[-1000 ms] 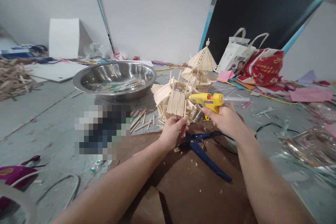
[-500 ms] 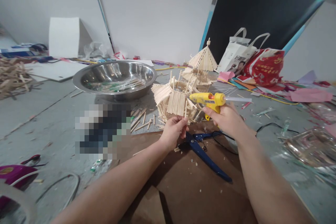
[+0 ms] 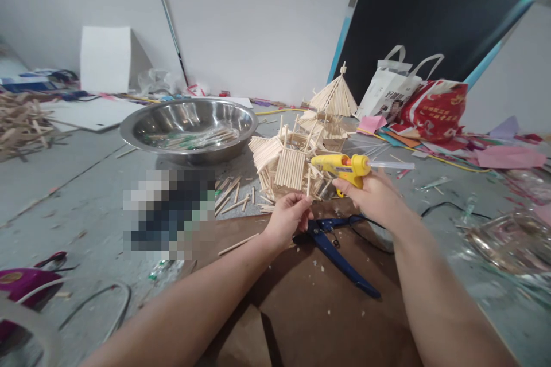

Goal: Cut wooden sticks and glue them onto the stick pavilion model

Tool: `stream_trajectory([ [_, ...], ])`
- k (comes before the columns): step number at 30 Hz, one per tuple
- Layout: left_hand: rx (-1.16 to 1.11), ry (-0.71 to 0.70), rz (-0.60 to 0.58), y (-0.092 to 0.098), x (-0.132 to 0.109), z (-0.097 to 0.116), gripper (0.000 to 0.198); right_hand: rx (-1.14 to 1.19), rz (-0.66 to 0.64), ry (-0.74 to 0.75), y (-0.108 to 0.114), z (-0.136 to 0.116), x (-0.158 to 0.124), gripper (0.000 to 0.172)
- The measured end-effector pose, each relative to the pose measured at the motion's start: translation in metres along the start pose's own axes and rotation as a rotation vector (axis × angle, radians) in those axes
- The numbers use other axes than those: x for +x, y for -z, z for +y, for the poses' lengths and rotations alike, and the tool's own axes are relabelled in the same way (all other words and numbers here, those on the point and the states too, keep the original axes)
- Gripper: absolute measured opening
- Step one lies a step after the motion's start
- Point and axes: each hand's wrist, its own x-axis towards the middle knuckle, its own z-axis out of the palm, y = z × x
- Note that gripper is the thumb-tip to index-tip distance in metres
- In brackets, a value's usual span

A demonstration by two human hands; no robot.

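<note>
Between the thumb and fingers of my left hand (image 3: 289, 215) is a short wooden stick (image 3: 309, 182), held upright. My right hand (image 3: 375, 198) is wrapped round a yellow hot glue gun (image 3: 342, 167), whose nozzle points left, close to the stick's upper end; whether they touch I cannot tell. A clear glue stick (image 3: 391, 166) juts from the gun's back. Just behind my hands stands a small model building (image 3: 289, 167) made of wooden sticks, with slatted roof panels. A pointed stick roof (image 3: 334, 97) rises behind it. Blue-handled cutters (image 3: 340, 264) lie below my hands.
A brown board (image 3: 327, 327) lies in front of me, with one loose stick (image 3: 238, 244) on it. To the left stands a steel basin (image 3: 189, 152) holding packaged sticks. Bags (image 3: 434, 109) and coloured paper lie at right. A black cord (image 3: 451, 204) runs along the floor.
My left hand has shifted slightly right and down with the stick, away from the roof panel. The glue gun has barely moved.
</note>
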Motion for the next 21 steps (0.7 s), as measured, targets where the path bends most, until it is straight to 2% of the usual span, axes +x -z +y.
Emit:
stream_trajectory([
  [4,0.010,0.025,-0.014,0.0001,-0.0016,-0.0010,0.026,0.036,-0.077,-0.020,0.0069,0.0016,-0.0046,0.025],
  [10,0.019,0.003,-0.020,-0.0004,-0.0023,-0.0010,0.024,0.040,-0.148,0.047,0.0109,-0.0001,-0.0082,0.022],
  [21,0.025,-0.018,-0.009,0.0010,0.0012,-0.0031,0.024,0.007,-0.125,0.117,0.0098,-0.0034,-0.0057,0.022],
])
